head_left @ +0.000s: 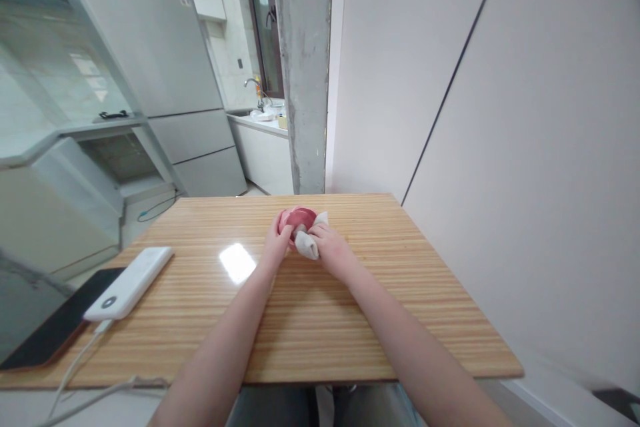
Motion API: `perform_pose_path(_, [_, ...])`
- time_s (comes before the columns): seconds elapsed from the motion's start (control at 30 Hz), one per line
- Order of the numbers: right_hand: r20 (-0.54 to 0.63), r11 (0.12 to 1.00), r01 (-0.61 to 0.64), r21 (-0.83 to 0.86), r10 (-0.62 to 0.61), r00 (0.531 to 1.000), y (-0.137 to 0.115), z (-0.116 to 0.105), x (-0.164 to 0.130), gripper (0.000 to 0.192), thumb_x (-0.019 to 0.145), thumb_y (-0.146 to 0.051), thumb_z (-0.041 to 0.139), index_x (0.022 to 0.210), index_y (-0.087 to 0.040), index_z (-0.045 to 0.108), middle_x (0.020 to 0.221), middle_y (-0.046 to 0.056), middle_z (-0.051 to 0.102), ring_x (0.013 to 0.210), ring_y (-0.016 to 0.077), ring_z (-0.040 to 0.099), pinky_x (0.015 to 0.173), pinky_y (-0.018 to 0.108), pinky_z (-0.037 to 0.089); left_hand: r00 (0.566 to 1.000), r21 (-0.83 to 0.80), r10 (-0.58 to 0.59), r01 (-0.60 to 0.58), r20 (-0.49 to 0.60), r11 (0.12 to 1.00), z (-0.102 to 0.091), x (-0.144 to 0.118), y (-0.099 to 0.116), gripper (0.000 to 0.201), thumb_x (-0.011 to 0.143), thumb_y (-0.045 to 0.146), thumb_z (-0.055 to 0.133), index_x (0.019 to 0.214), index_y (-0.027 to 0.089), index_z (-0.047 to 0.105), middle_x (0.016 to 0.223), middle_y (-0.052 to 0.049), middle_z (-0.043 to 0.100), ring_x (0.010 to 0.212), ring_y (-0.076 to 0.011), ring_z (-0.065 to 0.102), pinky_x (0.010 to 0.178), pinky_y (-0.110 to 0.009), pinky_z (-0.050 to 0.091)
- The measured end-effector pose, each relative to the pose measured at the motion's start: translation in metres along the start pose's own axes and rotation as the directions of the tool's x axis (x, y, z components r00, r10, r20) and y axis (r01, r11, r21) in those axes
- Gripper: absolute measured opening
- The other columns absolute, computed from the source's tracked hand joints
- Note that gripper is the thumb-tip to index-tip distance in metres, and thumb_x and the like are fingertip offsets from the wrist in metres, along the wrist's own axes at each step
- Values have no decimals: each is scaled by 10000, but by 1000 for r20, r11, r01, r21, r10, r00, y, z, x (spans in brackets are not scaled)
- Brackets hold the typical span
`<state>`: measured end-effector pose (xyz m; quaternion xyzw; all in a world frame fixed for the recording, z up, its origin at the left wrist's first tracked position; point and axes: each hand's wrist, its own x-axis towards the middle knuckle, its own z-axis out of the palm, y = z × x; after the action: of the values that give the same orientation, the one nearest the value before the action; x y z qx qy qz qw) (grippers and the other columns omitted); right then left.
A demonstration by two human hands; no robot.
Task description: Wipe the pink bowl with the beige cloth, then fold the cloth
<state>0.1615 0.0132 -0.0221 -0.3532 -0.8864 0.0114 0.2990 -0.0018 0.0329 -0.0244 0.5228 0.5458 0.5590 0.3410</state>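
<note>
Near the far edge of the wooden table (300, 320), my left hand (277, 239) grips a small pink bowl (300, 215) by its left side, thumb over the near rim. The bowl is tilted so that its inside faces me. In my right hand (330, 243) is a bunched whitish cloth (307, 245), pressed against the right part of the bowl. Part of the cloth sticks up behind my right fingers. My fingers and the cloth hide the bowl's lower right side.
A white power bank (130, 283) with a cable (75, 363) plugged in lies at the table's left, partly over a dark flat pad (55, 323). Beyond the table stand a fridge (145, 33), a sink counter (265, 147) and a concrete pillar (305, 73). A white wall (500, 147) runs along the right.
</note>
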Motion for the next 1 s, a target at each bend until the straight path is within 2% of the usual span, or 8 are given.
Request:
perform_pose_path(0.1, [35, 997, -9, -80, 11, 999, 0, -6, -1, 113, 889, -181, 508, 910, -168, 618, 946, 68, 596, 962, 176, 474, 850, 318, 400, 998, -59, -38, 41, 49, 997, -1, 2, 0, 502, 737, 316, 612, 1207, 156, 534, 1064, -105, 654, 936, -220, 635, 815, -354, 524])
perform_pose_path(0.27, [35, 992, -76, -98, 79, 996, 0, 10, 0, 138, 882, -148, 493, 913, -156, 627, 943, 76, 599, 944, 192, 459, 835, 316, 417, 993, -189, -112, 103, -39, 977, 20, -12, -4, 724, 731, 410, 653, 1342, 170, 349, 1194, -144, 583, 975, -205, 628, 828, -349, 520])
perform_pose_path(0.4, [3, 996, -83, -21, 84, 996, 0, 14, 0, 132, 824, -99, 547, 916, -149, 628, 907, 66, 591, 904, 186, 457, 849, 312, 421, 996, -106, -63, 56, -67, 993, 24, -16, -4, 614, 746, 378, 632, 1276, 159, 413, 1189, -130, 586, 1088, -221, 575, 940, -372, 459])
perform_pose_path(0.53, [23, 1000, -9, 12, 9, 1000, -3, 3, 0, 116, 794, -117, 598, 899, -158, 627, 910, 60, 587, 931, 183, 467, 848, 309, 415, 998, 2, 8, -8, -68, 1000, 6, -7, 6, 489, 750, 259, 572, 1223, 159, 503, 1175, -102, 607, 1119, -227, 555, 985, -383, 426])
perform_pose_path(0.63, [62, 998, 9, -57, -5, 998, -4, -1, 1, 125, 849, -152, 550, 954, -168, 615, 955, 68, 594, 955, 184, 473, 835, 314, 410, 1000, 25, 24, -24, 1, 999, -3, -3, 13, 542, 719, 263, 602, 1245, 164, 513, 1058, -88, 650, 1018, -231, 609, 915, -371, 480])
perform_pose_path(0.73, [87, 990, -44, -135, 56, 995, -4, 2, 0, 138, 892, -184, 492, 944, -172, 620, 951, 70, 606, 960, 197, 472, 815, 318, 411, 999, -13, -35, 35, 21, 999, 2, -7, 13, 714, 726, 349, 626, 1364, 154, 372, 943, -83, 657, 861, -212, 654, 794, -358, 532])
perform_pose_path(0.83, [85, 983, -96, -155, 111, 990, -4, 7, 0, 152, 893, -169, 481, 917, -162, 631, 926, 71, 611, 951, 204, 465, 802, 313, 412, 999, -13, -22, 21, -47, 1000, 15, -12, 5, 800, 711, 374, 656, 1393, 146, 303, 1134, -131, 607, 1028, -222, 610, 903, -361, 487])
perform_pose_path(1.0, [91, 992, -58, -112, 68, 994, -7, 5, 0, 143, 874, -131, 502, 922, -167, 631, 933, 61, 606, 941, 186, 465, 796, 298, 403, 998, 19, 23, -22, -57, 1000, 12, -8, -3, 538, 739, 211, 543, 1268, 138, 478, 1229, -125, 581, 1135, -223, 552, 1007, -372, 413])
